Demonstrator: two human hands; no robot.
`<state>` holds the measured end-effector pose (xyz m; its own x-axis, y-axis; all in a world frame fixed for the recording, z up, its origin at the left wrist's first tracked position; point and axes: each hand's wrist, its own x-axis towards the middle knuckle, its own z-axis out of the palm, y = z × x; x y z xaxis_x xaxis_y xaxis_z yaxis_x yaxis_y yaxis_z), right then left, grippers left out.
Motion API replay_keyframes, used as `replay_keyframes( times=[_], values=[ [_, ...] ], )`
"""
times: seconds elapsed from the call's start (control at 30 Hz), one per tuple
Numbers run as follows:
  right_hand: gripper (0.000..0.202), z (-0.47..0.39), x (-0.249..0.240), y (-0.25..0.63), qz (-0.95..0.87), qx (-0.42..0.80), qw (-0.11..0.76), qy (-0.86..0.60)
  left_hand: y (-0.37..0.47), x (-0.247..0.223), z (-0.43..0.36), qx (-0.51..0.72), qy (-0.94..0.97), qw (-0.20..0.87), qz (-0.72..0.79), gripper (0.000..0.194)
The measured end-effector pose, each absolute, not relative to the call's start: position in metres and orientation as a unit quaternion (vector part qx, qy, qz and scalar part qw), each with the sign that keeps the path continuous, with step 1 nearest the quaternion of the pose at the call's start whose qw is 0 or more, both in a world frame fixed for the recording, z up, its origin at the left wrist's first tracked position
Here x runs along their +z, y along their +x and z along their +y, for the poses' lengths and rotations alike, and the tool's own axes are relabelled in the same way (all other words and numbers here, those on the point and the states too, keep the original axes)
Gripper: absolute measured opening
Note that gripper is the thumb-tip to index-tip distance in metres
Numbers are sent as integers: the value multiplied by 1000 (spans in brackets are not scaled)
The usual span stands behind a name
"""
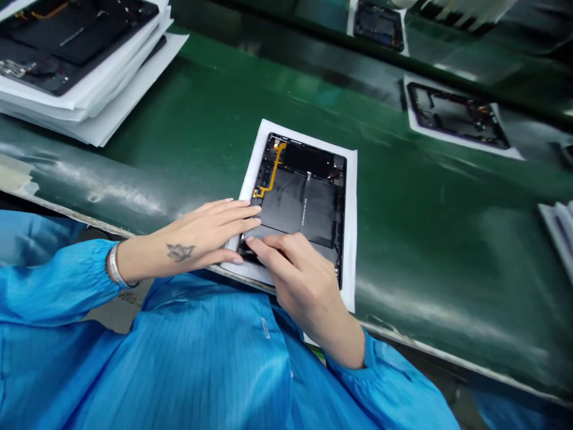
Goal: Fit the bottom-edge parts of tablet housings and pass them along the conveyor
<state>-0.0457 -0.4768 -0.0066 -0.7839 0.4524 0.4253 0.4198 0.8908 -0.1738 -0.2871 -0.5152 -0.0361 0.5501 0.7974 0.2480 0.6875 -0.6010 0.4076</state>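
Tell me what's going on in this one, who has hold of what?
A person in a blue smock works on an opened tablet lying on a white sheet on a green conveyor belt. The left hand lies flat on the tablet's near left edge, steadying it. The right hand presses its fingertips onto the near end of the inside. More opened tablets sit further along the belt, and a stack of them lies at far left.
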Motion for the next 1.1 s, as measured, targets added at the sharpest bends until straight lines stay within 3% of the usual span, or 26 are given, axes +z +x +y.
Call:
replay_keyframes(
  times=[0.2,0.47,0.63,0.77,1.1],
  values=[
    [35,-473,-9,-44,-941,146,211,-221,-278,-34,-520,239,853,145,440,53],
    [52,-479,-4,-37,-955,66,195,-213,-275,-28,-517,227,857,153,437,51],
    [52,-477,-6,-36,-959,76,179,-204,-274,-28,-519,238,846,173,445,53],
    [49,-478,-10,-38,-944,86,224,-225,-274,-31,-519,241,844,175,446,56],
    [33,-477,-14,-37,-953,68,217,-202,-273,-34,-518,246,845,175,442,54]
  ],
)
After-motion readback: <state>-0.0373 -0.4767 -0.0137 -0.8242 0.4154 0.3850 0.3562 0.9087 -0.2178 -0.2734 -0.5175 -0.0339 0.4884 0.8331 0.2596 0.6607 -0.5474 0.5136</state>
